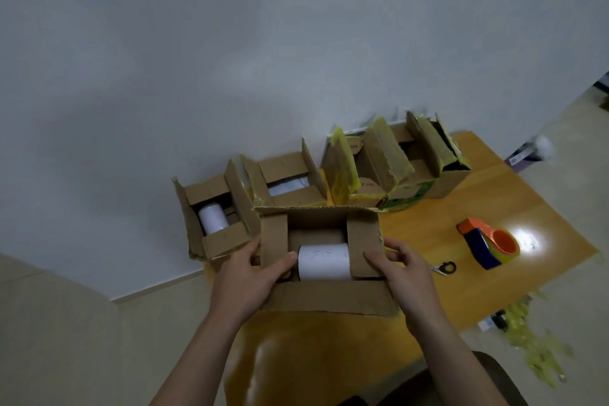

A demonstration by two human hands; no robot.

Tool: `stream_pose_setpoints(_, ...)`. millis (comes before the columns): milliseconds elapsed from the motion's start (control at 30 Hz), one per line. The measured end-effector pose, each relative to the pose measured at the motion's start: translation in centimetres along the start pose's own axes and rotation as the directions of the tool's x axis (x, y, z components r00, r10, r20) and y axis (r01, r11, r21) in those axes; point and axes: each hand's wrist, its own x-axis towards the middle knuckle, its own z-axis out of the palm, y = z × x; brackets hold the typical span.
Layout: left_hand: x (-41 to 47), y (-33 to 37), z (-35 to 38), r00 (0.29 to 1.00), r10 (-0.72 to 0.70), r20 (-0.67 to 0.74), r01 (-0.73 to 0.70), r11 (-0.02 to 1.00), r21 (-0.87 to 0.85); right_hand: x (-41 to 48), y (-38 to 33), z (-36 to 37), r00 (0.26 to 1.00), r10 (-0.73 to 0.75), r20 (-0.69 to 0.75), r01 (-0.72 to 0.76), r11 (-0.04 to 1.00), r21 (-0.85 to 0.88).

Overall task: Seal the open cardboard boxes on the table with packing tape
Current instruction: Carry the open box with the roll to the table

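Observation:
An open cardboard box (329, 298) sits near me on the wooden table (425, 224), a white roll (324, 261) lying inside. My left hand (245, 277) grips its left side flap, thumb resting over the flap's inner edge beside the roll. My right hand (403, 270) holds the right side flap, fingers on top of it. The near and far flaps are spread open. An orange and blue tape dispenser (489, 242) with yellowish tape lies on the table to the right, apart from both hands.
Several more open boxes (290, 175) stand in a row along the wall behind, some with yellow tape remnants. Small scissors (445, 268) lie right of the near box. Yellow tape scraps (534, 349) litter the floor at the right.

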Motion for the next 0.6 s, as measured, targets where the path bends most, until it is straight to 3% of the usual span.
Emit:
stream_pose_setpoints(333,3.2,2.2,3.3,0.999,0.028,0.045,-0.033,0.994,0.102,4.7,1.4,-1.7,0.998,0.058,-0.012,-0.058,0.998,-0.012)
stream_pose_setpoints(600,5.7,0.9,8.2,0.988,-0.076,0.132,0.050,0.981,0.189,9.4,4.9,-3.8,0.989,0.146,0.024,-0.142,0.983,-0.117)
